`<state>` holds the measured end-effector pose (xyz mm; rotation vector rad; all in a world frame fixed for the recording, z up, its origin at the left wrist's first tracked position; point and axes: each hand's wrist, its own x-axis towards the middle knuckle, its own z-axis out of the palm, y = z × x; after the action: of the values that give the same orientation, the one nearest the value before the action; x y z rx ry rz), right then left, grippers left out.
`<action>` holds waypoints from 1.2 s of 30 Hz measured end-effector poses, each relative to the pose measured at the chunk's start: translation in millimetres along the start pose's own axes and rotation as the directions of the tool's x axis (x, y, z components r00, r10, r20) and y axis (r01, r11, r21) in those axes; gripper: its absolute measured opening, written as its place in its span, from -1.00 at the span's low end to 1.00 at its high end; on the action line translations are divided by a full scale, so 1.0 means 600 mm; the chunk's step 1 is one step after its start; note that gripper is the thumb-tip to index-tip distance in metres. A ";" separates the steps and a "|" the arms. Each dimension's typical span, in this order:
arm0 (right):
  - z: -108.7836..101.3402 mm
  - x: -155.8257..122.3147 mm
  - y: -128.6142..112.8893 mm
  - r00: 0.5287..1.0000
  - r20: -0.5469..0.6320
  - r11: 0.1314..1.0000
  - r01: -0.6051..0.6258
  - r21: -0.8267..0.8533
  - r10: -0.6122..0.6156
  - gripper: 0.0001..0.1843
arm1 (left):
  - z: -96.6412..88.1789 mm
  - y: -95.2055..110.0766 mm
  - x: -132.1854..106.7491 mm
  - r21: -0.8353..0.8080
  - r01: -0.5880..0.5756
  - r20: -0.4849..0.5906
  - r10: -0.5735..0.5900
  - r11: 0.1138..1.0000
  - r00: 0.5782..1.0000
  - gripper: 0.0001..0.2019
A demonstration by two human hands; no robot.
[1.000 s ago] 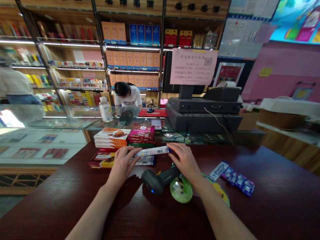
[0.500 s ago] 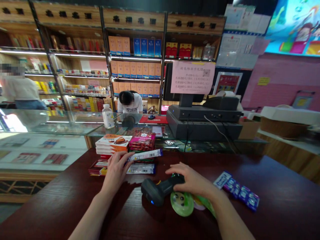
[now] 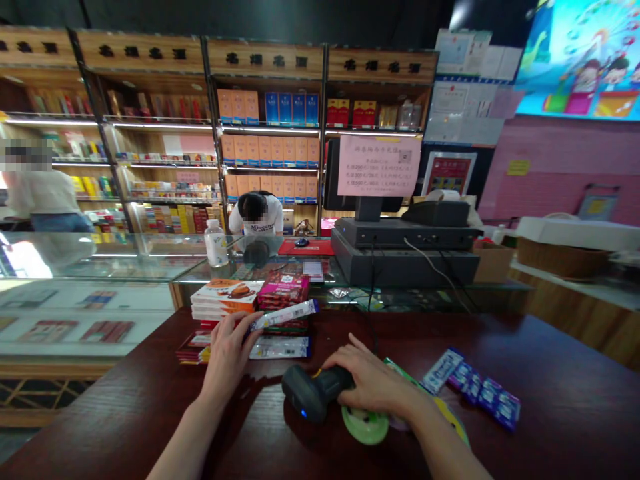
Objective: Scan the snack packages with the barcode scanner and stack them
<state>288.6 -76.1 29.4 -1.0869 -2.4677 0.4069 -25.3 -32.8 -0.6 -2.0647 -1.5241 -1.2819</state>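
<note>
My left hand [image 3: 227,353] pinches one end of a long thin white snack packet [image 3: 285,315], holding it tilted above the dark red counter [image 3: 550,427]. My right hand [image 3: 367,381] is wrapped round the handle of a dark barcode scanner [image 3: 307,393], which rests on the counter with a blue light at its head. Under that hand lies a round green packet [image 3: 365,427]. A second flat packet [image 3: 280,347] lies on the counter just below the held one.
Stacked orange-and-white boxes [image 3: 226,299] and a magenta box [image 3: 284,289] stand behind my left hand. A strip of blue packets [image 3: 473,387] lies at right. A till with screen [image 3: 400,247] sits on the glass counter. Two people [image 3: 257,213] stand by the shelves.
My right hand let go of the white packet, dropped down and closed on the scanner. My left hand kept the packet and tilted it up.
</note>
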 end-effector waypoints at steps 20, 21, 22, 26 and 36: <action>-0.052 -0.010 0.038 0.962 -0.205 0.950 -0.113 0.291 0.178 -0.35 | -0.005 0.002 0.004 0.045 0.006 -0.091 -0.002 0.999 0.996 -0.67; -0.051 -0.010 0.040 0.962 -0.211 0.948 -0.107 0.298 0.175 -0.32 | -0.005 0.002 0.003 0.045 0.000 -0.090 0.004 0.999 0.996 -0.67; -0.050 -0.011 0.042 0.961 -0.213 0.947 -0.105 0.304 0.175 -0.30 | -0.004 0.001 0.003 0.044 -0.006 -0.089 0.010 0.999 0.996 -0.67; -0.052 -0.013 0.041 0.964 -0.200 0.939 -0.101 0.328 0.173 -0.28 | -0.001 -0.002 0.002 0.038 -0.021 -0.081 0.024 0.999 0.996 -0.66; -0.055 -0.012 0.035 0.970 -0.169 0.933 -0.107 0.343 0.173 -0.18 | -0.003 -0.003 0.003 0.043 -0.019 -0.074 0.022 0.999 0.997 -0.67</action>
<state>322.3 -64.6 47.4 -1.1033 -2.0619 0.6960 -27.6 -32.3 1.6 -1.9789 -1.4809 -1.2932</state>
